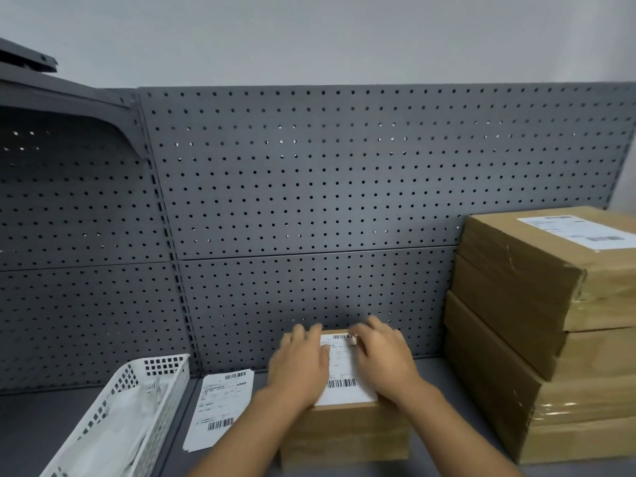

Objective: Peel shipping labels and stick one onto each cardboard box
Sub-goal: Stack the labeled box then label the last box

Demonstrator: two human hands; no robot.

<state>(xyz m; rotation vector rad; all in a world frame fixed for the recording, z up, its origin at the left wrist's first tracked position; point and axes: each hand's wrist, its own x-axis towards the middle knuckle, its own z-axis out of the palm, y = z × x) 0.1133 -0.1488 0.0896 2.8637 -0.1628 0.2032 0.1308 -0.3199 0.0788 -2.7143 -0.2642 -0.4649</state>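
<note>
We're pressing our left hand point(298, 368) and right hand point(385, 364) flat, fingers straight, on the smooth white label point(343, 371). It's sitting atop a plain brown cardboard box point(344, 430) on the grey shelf point(432, 373).

Left hand point(297, 364) palm down, fingers straight, slightly spread, tips pointing away from the body. Right hand point(385, 361) same: flat, palm down, near the left, not touching it. Bare forearms come in from the bottom edge, converging. Fingertips slightly blurred.
</note>
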